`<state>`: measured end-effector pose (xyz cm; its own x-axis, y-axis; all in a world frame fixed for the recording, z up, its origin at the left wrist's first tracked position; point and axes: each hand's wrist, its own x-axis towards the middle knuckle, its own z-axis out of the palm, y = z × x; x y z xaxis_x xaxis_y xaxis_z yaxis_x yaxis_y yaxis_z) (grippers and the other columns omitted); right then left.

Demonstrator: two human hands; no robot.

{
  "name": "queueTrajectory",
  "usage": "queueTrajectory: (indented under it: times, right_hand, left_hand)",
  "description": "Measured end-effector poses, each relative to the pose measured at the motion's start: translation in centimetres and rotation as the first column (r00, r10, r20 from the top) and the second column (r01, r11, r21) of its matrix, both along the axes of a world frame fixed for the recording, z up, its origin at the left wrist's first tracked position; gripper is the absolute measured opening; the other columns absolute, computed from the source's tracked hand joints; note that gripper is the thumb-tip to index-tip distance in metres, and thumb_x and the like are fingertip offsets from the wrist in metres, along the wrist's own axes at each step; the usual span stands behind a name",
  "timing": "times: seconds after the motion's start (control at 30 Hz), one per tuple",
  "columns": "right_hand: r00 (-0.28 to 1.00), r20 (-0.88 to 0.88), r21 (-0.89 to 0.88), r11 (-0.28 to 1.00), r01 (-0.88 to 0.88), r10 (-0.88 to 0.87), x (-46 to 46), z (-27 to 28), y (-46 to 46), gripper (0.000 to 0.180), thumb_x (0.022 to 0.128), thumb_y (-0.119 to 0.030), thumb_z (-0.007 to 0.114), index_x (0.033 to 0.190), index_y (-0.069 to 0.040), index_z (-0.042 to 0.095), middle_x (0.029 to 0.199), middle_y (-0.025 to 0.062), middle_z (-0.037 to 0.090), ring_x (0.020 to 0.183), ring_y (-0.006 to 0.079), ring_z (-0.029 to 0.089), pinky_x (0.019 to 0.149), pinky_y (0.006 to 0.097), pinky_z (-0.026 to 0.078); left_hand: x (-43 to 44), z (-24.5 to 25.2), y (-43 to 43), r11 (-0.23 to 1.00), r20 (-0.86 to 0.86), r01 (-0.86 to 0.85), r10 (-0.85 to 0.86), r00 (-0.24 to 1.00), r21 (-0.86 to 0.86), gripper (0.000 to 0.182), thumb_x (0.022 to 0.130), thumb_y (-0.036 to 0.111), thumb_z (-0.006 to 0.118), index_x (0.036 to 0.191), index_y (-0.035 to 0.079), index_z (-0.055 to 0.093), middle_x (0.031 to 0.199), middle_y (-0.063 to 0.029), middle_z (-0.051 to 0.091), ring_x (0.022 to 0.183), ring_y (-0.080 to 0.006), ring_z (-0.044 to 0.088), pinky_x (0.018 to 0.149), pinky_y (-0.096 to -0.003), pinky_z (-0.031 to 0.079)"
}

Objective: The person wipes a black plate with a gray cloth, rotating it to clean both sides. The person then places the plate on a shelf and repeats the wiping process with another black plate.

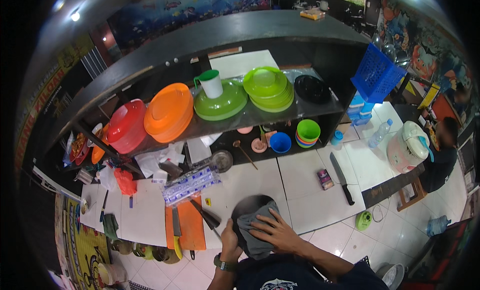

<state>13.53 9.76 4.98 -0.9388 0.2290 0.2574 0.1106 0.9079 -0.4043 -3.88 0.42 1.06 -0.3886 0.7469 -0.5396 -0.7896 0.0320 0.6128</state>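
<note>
A round black plate or shallow bowl (252, 203) is held just in front of my body, over the near edge of the white tiled counter. My left hand (230, 240), with a watch on its wrist, grips the black dish at its left rim. A grey cloth (250, 224) covers the near part of the dish. My right hand (268, 230) lies spread on top of the cloth, pressing it against the dish. Beside the dish, on the left, an orange cutting board (192, 224) carries a knife with a yellow handle (177, 232).
A kitchen knife (341, 177) and a small box (324, 179) rest on the right of the counter. Stacks of orange plates (168, 113) and green plates (270, 93) fill the shelf beyond. A rice cooker (407, 147) stands far right, near a seated person (442, 158).
</note>
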Motion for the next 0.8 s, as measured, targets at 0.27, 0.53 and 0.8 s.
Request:
queueTrajectory:
  times: [0.27,0.53,0.8]
  right_hand:
    - [0.703,-0.195,-0.765,0.555,0.328,-0.684,1.1,0.0,4.3,0.035,0.085,-0.017,0.077,0.113,0.0,0.064,0.097,0.0139,0.072,0.09,0.0235,0.07,0.082,0.0322,0.053]
    - [0.717,-0.069,-0.803,0.465,0.373,-0.694,-0.1,-0.8,4.0,0.049,0.086,-0.028,0.077,0.123,-0.001,0.061,0.103,0.0102,0.07,0.088,0.0173,0.064,0.084,0.0301,0.051]
    - [0.603,-0.248,-0.427,0.645,0.634,-0.758,-0.8,-2.0,4.8,0.049,0.079,-0.02,0.076,0.118,0.0,0.056,0.121,0.0201,0.057,0.115,0.0417,0.049,0.1,0.0477,0.041]
  left_hand:
    - [-1.9,-0.7,-1.8,0.893,-0.772,0.153,-0.444,0.455,-0.423,0.038,0.099,0.038,0.058,0.087,0.002,0.055,0.073,-0.0062,0.06,0.064,-0.0164,0.057,0.066,-0.03,0.05]
    - [-2.0,-6.6,-2.6,0.8,0.29,0.319,-0.507,0.811,0.508,0.073,0.101,0.055,0.04,0.152,0.005,0.025,0.154,-0.0163,0.035,0.141,-0.03,0.036,0.116,-0.052,0.029]
    - [-0.3,-4.3,-0.3,0.894,0.0,0.448,-0.448,0.894,0.026,0.055,0.106,0.039,0.037,0.148,0.003,0.031,0.146,-0.0139,0.045,0.132,-0.0265,0.048,0.112,-0.0467,0.038]
